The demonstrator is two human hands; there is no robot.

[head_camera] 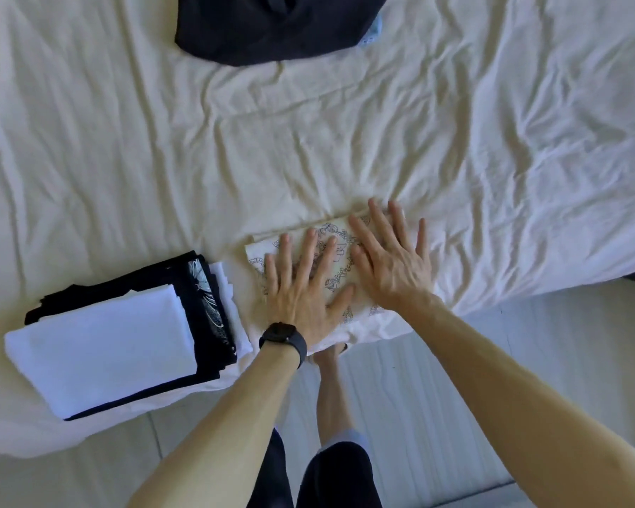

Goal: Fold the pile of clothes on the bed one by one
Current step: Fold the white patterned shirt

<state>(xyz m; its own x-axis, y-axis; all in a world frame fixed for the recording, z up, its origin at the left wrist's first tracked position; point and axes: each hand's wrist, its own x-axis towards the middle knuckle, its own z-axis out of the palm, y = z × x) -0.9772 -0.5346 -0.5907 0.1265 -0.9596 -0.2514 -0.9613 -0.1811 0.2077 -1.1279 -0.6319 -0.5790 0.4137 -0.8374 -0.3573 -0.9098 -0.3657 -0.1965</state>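
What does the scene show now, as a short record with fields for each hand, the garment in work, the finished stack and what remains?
left hand: flat on the printed garment, fingers straight, watch on wrist
right hand: flat on the same garment
printed garment: folded, at the near edge of the bed
stack: folded clothes, white on top, left of the printed garment
dark garment: unfolded, far side

My left grip [301, 291] and right grip [391, 262] lie flat, side by side, on the folded cream printed cotton garment [327, 225] at the near edge of the cream-sheeted bed [492, 141]. Just left of the garment sits the stack of folded black and white clothes [118, 335]. Well behind it lies the crumpled dark fabric pile [272, 27].
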